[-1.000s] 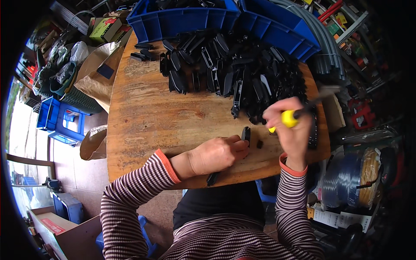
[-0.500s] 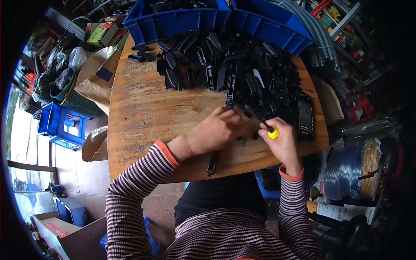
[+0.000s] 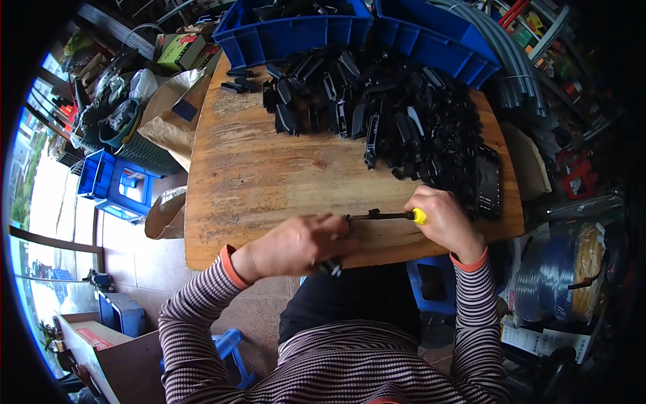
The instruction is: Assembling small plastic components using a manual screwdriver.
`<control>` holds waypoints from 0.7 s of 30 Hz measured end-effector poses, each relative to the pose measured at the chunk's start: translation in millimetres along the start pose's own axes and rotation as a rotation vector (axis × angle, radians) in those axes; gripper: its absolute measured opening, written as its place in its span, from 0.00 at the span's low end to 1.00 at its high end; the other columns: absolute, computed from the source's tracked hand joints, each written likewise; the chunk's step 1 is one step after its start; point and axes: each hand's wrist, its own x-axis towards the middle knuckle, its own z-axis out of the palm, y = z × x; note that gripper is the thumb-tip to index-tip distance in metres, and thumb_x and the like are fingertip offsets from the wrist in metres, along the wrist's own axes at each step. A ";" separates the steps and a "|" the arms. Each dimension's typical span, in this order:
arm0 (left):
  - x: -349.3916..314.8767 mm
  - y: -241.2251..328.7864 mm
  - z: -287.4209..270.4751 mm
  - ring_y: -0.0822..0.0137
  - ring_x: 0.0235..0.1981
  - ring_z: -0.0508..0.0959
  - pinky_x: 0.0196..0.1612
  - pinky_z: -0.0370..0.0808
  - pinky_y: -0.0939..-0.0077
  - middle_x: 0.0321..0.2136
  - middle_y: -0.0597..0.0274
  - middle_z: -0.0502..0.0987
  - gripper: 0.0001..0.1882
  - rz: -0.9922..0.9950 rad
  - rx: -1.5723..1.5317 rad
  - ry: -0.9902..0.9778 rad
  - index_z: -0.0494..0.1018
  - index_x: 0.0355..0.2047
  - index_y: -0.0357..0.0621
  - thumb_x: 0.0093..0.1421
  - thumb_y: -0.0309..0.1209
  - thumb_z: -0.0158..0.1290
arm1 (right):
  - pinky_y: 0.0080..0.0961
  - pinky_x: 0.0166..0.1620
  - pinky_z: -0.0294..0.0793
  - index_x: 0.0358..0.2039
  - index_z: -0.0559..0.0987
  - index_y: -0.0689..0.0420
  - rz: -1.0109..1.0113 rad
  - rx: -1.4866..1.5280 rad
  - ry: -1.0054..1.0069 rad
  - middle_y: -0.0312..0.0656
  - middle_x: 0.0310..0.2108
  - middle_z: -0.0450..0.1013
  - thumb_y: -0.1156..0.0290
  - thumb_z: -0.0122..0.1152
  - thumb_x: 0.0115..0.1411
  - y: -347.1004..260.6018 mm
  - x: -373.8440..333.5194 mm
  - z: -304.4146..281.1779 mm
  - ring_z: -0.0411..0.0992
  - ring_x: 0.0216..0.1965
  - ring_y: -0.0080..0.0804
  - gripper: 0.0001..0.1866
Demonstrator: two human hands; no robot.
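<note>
Left hand (image 3: 296, 244): clamped on one small black plastic part (image 3: 331, 268) (mostly hidden).
Right hand (image 3: 444, 221): gripped around one yellow-handled screwdriver (image 3: 383, 215), tip at the part.
Blue plastic bins (image 3: 296, 30): two counted.

A worn wooden bench (image 3: 269, 175) is standing on a pale tiled floor (image 3: 134, 236). Two blue plastic bins (image 3: 296, 37) are sitting at its far edge. Daylight is coming in from the left, where a blue crate (image 3: 111, 185) and brown paper sacks (image 3: 168, 114) are lying. Grey pipes (image 3: 511, 54) are leaning at the far right.
</note>
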 end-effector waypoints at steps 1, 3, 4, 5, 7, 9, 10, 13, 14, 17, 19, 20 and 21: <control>0.2 3.0 2.9 0.59 0.37 0.76 0.35 0.79 0.68 0.36 0.57 0.73 0.23 0.012 -0.001 0.001 0.74 0.45 0.40 0.44 0.22 0.58 | 0.31 0.38 0.75 0.33 0.79 0.66 -0.009 0.019 -0.003 0.45 0.33 0.75 0.88 0.59 0.45 1.5 0.3 -0.7 0.76 0.34 0.42 0.12; -5.0 8.7 7.2 0.58 0.43 0.75 0.38 0.79 0.70 0.41 0.55 0.73 0.25 0.152 0.232 0.021 0.74 0.47 0.40 0.45 0.27 0.59 | 0.32 0.37 0.75 0.33 0.79 0.66 -0.011 0.034 -0.001 0.45 0.33 0.75 0.88 0.59 0.45 5.2 0.4 -2.5 0.76 0.34 0.42 0.12; -5.5 9.0 8.0 0.57 0.46 0.75 0.40 0.79 0.71 0.43 0.54 0.73 0.26 0.220 0.347 0.031 0.74 0.48 0.40 0.45 0.29 0.59 | 0.32 0.37 0.75 0.33 0.79 0.66 -0.086 0.029 0.049 0.45 0.32 0.75 0.87 0.59 0.45 7.2 1.6 -3.3 0.76 0.34 0.42 0.12; -2.4 7.2 10.1 0.57 0.46 0.75 0.40 0.79 0.71 0.43 0.54 0.73 0.26 0.228 0.343 0.031 0.74 0.48 0.40 0.45 0.29 0.59 | 0.32 0.36 0.75 0.33 0.79 0.66 -0.162 0.023 0.099 0.45 0.32 0.75 0.87 0.59 0.45 9.3 2.8 -3.9 0.76 0.33 0.42 0.12; 7.9 2.4 20.6 0.57 0.50 0.72 0.43 0.78 0.72 0.48 0.52 0.72 0.26 0.197 0.372 0.025 0.73 0.49 0.40 0.47 0.31 0.58 | 0.32 0.36 0.75 0.33 0.79 0.66 -0.231 0.012 0.148 0.45 0.31 0.75 0.87 0.58 0.45 12.9 1.7 -2.0 0.76 0.33 0.41 0.12; 18.6 2.1 26.6 0.57 0.53 0.71 0.45 0.78 0.72 0.50 0.50 0.71 0.26 0.170 0.391 0.026 0.73 0.50 0.40 0.48 0.31 0.57 | 0.33 0.35 0.75 0.33 0.79 0.65 -0.242 -0.032 0.069 0.45 0.30 0.75 0.87 0.59 0.44 14.9 2.4 3.1 0.75 0.32 0.42 0.12; 28.8 0.7 29.2 0.57 0.53 0.70 0.46 0.77 0.72 0.50 0.50 0.71 0.27 0.132 0.315 0.025 0.72 0.51 0.39 0.48 0.31 0.57 | 0.33 0.35 0.74 0.32 0.79 0.65 -0.247 -0.057 0.027 0.45 0.30 0.74 0.87 0.59 0.44 16.3 2.9 3.4 0.75 0.31 0.42 0.12; 48.3 -2.8 36.7 0.57 0.53 0.70 0.47 0.77 0.72 0.51 0.49 0.70 0.27 0.063 0.157 0.027 0.70 0.52 0.37 0.49 0.31 0.55 | 0.33 0.36 0.75 0.31 0.78 0.64 -0.141 -0.015 -0.004 0.45 0.30 0.75 0.85 0.62 0.45 15.5 1.8 -2.3 0.75 0.32 0.42 0.09; 51.3 -4.1 39.4 0.57 0.54 0.69 0.48 0.76 0.71 0.52 0.49 0.70 0.27 0.074 0.242 -0.003 0.70 0.52 0.37 0.50 0.32 0.54 | 0.33 0.37 0.75 0.30 0.77 0.64 -0.083 0.009 -0.015 0.45 0.30 0.75 0.84 0.63 0.46 15.3 1.0 -3.7 0.75 0.32 0.42 0.08; 56.9 -6.5 44.2 0.56 0.54 0.68 0.49 0.75 0.69 0.53 0.48 0.69 0.28 0.097 0.410 -0.063 0.69 0.52 0.35 0.50 0.33 0.53 | 0.31 0.35 0.74 0.30 0.77 0.64 -0.061 0.034 -0.022 0.44 0.30 0.74 0.83 0.64 0.46 17.8 3.0 -6.3 0.75 0.31 0.41 0.09; 57.8 -6.4 46.8 0.56 0.53 0.69 0.51 0.74 0.68 0.52 0.48 0.70 0.28 0.117 0.435 0.049 0.69 0.51 0.34 0.50 0.34 0.53 | 0.30 0.34 0.73 0.30 0.77 0.63 -0.051 0.047 -0.026 0.44 0.29 0.74 0.82 0.65 0.46 19.7 4.5 -8.1 0.75 0.30 0.41 0.09; 57.8 -6.2 48.0 0.55 0.53 0.69 0.52 0.73 0.67 0.51 0.49 0.70 0.28 0.126 0.447 0.105 0.69 0.51 0.34 0.50 0.35 0.53 | 0.29 0.33 0.73 0.30 0.77 0.63 -0.004 0.045 -0.028 0.44 0.29 0.74 0.82 0.66 0.47 20.8 5.0 -9.6 0.75 0.30 0.41 0.09; 57.7 -5.9 49.6 0.55 0.53 0.69 0.52 0.73 0.67 0.51 0.49 0.70 0.28 0.126 0.445 0.106 0.69 0.51 0.34 0.50 0.35 0.53 | 0.28 0.33 0.73 0.30 0.77 0.63 0.042 0.042 -0.031 0.44 0.28 0.74 0.81 0.67 0.47 21.5 5.5 -11.0 0.75 0.29 0.40 0.09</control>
